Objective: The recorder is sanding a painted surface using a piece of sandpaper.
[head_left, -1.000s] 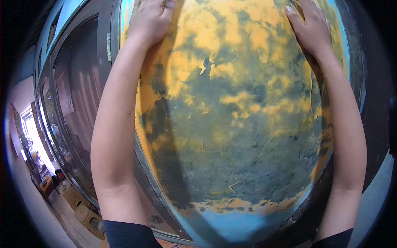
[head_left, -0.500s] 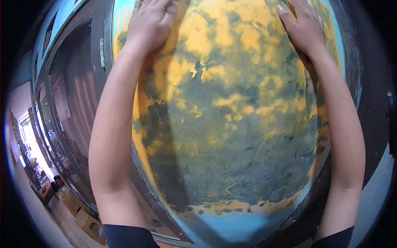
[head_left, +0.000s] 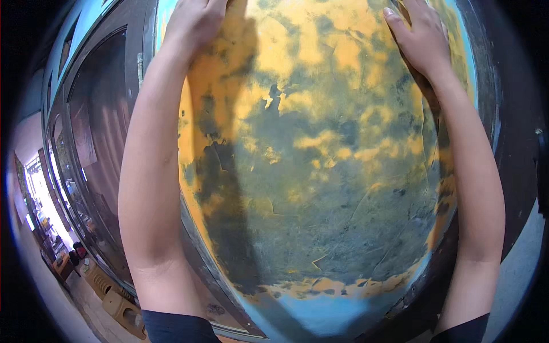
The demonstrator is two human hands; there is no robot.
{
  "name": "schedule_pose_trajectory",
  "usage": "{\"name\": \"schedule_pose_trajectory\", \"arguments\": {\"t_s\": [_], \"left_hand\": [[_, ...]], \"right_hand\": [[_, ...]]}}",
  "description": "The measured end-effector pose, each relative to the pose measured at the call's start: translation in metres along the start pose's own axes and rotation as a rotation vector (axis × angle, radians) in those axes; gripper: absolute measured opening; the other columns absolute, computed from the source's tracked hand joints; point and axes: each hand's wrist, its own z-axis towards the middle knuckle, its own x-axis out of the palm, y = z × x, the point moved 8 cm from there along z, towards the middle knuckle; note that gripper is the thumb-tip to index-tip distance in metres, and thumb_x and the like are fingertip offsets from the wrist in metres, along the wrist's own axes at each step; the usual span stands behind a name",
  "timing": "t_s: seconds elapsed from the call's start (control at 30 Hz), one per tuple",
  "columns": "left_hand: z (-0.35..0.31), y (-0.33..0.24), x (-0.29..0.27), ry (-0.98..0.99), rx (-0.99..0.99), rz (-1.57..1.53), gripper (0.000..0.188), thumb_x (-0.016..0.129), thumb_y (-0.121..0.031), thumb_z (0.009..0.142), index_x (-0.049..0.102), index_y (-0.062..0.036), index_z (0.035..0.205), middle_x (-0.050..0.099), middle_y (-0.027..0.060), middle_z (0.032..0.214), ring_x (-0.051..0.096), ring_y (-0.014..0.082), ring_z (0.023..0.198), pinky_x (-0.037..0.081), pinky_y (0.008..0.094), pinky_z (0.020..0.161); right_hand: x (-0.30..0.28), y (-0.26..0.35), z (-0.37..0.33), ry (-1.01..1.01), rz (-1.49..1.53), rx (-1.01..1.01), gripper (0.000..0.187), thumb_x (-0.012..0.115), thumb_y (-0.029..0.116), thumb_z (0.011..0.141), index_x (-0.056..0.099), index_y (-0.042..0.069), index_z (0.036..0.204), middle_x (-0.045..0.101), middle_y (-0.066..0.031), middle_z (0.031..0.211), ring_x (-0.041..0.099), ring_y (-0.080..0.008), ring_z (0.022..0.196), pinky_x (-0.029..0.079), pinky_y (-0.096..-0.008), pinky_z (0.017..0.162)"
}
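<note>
In front of me stands a tall wall panel [head_left: 320,188] with patchy orange and dark grey-green paint, scuffed and peeling in spots. My left hand [head_left: 197,23] is against its upper left part, its fingers mostly cut off by the top edge; whether it holds anything is hidden. My right hand [head_left: 420,34] rests at the panel's upper right side, thumb stretched out and apart from the fingers, whose tips are partly out of view. Nothing shows in the right hand. Both arms reach up along the panel's sides, casting shadows on it.
Light blue paint [head_left: 320,314] shows along the panel's bottom and side edges. Dark wooden frames with a glazed door [head_left: 100,114] stand at the left. Beyond them are tan plastic stools [head_left: 123,308] and a bright opening [head_left: 48,197]. A dark frame [head_left: 517,143] borders the right.
My left hand and forearm have shifted left and slightly up on the panel, and their shadow has shifted too. The right hand stays nearly where it was.
</note>
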Motion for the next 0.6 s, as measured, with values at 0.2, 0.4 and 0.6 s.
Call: {"name": "schedule_pose_trajectory", "arguments": {"t_s": [0.2, 0.4, 0.6], "left_hand": [[0.017, 0.017, -0.003, 0.156, -0.317, -0.306, 0.041, 0.04, -0.022, 0.098, 0.067, 0.0009, 0.118, 0.064, 0.0197, 0.121, 0.058, 0.0281, 0.113, 0.043, 0.0393, 0.099], [0.041, 0.034, -0.017, 0.13, -0.312, -0.132, 0.039, 0.046, -0.024, 0.099, 0.068, 0.0018, 0.118, 0.07, 0.0149, 0.107, 0.063, 0.0258, 0.095, 0.048, 0.0375, 0.087], [0.036, 0.027, -0.029, 0.13, -0.217, -0.118, 0.036, 0.064, -0.025, 0.092, 0.069, 0.0023, 0.115, 0.073, 0.0125, 0.093, 0.068, 0.0214, 0.079, 0.053, 0.0349, 0.074]], "right_hand": [[0.002, 0.002, 0.001, 0.03, -0.012, 0.024, 0.043, 0.056, 0.03, 0.09, 0.057, 0.007, 0.127, 0.049, -0.0153, 0.141, 0.04, -0.0353, 0.135, 0.031, -0.0457, 0.113], [0.0, 0.004, 0.001, 0.07, -0.056, 0.101, 0.046, 0.054, 0.032, 0.091, 0.055, 0.008, 0.131, 0.046, -0.0144, 0.145, 0.037, -0.0338, 0.138, 0.028, -0.0451, 0.115], [-0.001, 0.003, 0.002, 0.029, -0.027, 0.035, 0.044, 0.055, 0.031, 0.091, 0.058, 0.008, 0.128, 0.049, -0.0153, 0.142, 0.039, -0.0349, 0.137, 0.029, -0.046, 0.115]]}}
